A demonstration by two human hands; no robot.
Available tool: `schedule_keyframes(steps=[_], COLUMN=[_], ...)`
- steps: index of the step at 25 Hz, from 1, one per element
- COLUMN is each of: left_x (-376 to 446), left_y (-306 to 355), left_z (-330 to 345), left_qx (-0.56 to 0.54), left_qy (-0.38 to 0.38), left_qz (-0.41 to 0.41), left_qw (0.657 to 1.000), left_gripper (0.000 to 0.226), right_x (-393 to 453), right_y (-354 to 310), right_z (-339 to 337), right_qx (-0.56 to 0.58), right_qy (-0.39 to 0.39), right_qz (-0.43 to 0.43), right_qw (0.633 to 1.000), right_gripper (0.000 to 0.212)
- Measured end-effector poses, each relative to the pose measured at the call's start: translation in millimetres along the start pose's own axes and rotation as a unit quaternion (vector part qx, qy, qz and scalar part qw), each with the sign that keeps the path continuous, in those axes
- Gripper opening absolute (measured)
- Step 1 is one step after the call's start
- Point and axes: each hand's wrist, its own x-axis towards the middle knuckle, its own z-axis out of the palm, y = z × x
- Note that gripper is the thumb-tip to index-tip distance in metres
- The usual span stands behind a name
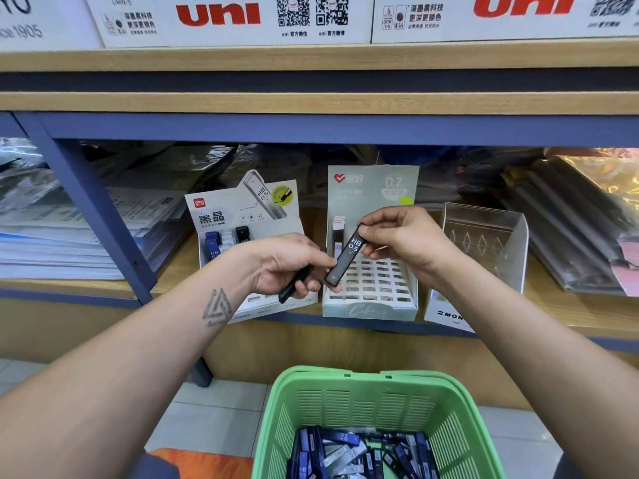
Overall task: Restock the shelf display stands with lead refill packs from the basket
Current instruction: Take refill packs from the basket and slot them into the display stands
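Observation:
My right hand (403,242) pinches the top of a black lead refill pack (346,258) marked HB 0.5, held tilted in front of the pale green display stand (371,302). My left hand (287,266) grips another black pack (294,285) and its fingertips touch the lower end of the first one. To the left stands the white Deli display stand (242,209), with a few blue, white and black packs in its back rows. A green basket (377,402) below holds several blue, grey and black packs.
A clear acrylic stand (484,243) sits right of the green stand. Stacks of plastic-wrapped paper and folders (52,236) fill the shelf on both sides. A blue shelf post (96,219) rises at the left. Above, white uni cartons (221,19) sit on the wooden shelf.

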Motion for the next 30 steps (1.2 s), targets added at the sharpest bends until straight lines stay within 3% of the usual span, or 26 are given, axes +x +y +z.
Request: schedule_keyframes(steps=[13,26,30], left_x=[-16.8,-67.7,-73.5], left_y=[-11.4,-18.2,-25.3], left_z=[-23.8,-92.8,-113.9], left_qx=[-0.032,-0.087,0.037], left_qy=[0.025,0.244,0.377], left_qz=[0.051,0.089,0.079], left_qw=[0.998,0.962,0.922], left_gripper=[0.031,0.016,0.008], right_x=[-4.1,12.0,25.4], right_y=[-2.8,-7.4,-0.3], right_z=[6.4,77.0,107.0], right_qx=[-0.034,-0.126,-0.227], right_qy=[-0.029,-0.017,-0.009], right_qz=[0.004,-0.103,-0.163], right_qw=[0.999,0.986,0.96], right_gripper=[0.01,0.012,0.012])
